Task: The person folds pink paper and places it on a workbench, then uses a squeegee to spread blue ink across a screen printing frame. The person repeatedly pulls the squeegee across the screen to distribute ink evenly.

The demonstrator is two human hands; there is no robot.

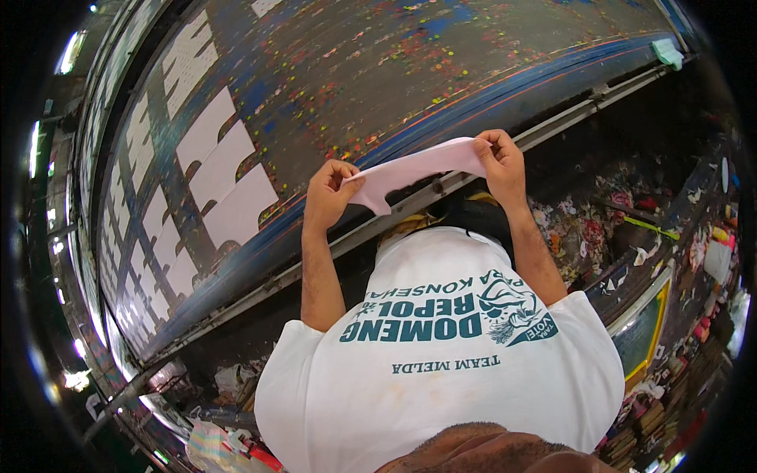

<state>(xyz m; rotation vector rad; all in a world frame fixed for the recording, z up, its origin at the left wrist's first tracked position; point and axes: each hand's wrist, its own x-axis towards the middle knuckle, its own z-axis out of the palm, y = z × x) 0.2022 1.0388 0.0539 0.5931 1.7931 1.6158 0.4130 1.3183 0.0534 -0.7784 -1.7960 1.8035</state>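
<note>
A pale pink piece of cut fabric (426, 163) is stretched between my two hands, over the near edge of a long dark table (331, 87). My left hand (330, 193) pinches its left end between thumb and fingers. At the far end, the thumb and fingers of my right hand (502, 162) grip the other corner. The lower edge of the fabric curves inward, and one flap hangs down beside my left hand. Similar pale fabric pieces (229, 169) lie flat on the table to the left, arranged in rows.
Colourful paint specks cover the tabletop, and a metal rail (552, 126) follows its near edge. A light green cloth (667, 54) sits at the far right corner. Scraps and litter (583, 229) cover the ground on the right, near a yellow-edged frame (650, 335).
</note>
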